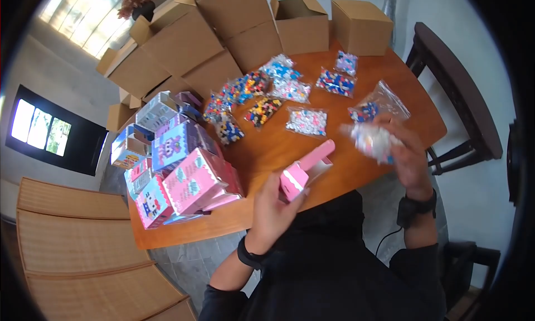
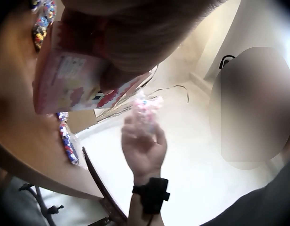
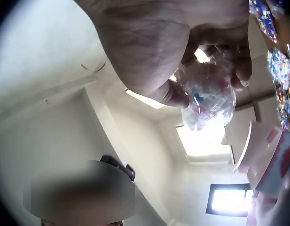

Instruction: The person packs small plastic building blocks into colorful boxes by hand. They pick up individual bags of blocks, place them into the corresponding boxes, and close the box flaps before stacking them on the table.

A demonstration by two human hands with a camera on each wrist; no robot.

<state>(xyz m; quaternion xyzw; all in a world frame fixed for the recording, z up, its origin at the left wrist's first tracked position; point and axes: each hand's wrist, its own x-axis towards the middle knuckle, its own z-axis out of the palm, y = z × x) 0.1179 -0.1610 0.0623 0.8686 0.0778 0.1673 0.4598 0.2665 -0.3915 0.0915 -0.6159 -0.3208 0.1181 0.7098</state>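
Note:
My left hand (image 1: 270, 206) grips a small pink cardboard box (image 1: 294, 180) over the table's near edge, its long top flap standing open. Printed patches on the side of this pink box (image 2: 69, 84) show in the left wrist view. Off to the right, my raised right hand (image 1: 411, 156) pinches a clear plastic bag (image 1: 372, 141) of small pale, pink and blue pieces, blurred in the head view. Thumb and fingers close round the crinkled bag (image 3: 208, 96) in the right wrist view, apart from the box (image 3: 272, 157).
Several bags of coloured pieces (image 1: 307, 122) lie across the wooden table (image 1: 267, 153). Printed boxes, one pink (image 1: 192, 181), are stacked at the left. Open brown cartons (image 1: 251, 25) line the back. A dark chair (image 1: 462, 98) stands at the right.

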